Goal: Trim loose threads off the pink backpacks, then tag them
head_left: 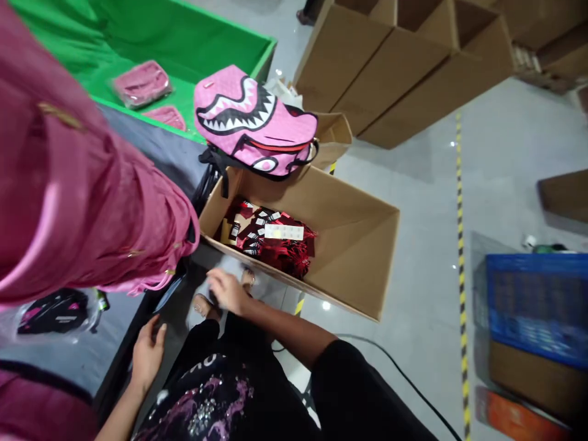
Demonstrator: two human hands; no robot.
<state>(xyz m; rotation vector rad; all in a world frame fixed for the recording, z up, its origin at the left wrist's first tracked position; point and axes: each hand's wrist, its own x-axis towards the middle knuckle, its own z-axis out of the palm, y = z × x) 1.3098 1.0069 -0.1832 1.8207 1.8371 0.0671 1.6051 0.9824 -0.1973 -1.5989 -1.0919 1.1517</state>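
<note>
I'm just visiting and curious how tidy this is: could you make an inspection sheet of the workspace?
Surface: grey-covered table, holding bulky pink fabric bags.
Job's things: open brown cardboard box with red and dark tagged goods inside; pink backpack with toothy-mouth print at its rim.
Clutter: black-and-pink item in clear plastic, on the table.
Hands: left hand by the table edge, right hand by the box; neither visibly holds anything.
Cables: black cable on the floor.
Surroundings: green container with plastic-wrapped pink items; tall brown cardboard cartons; black-and-yellow floor tape.
</note>
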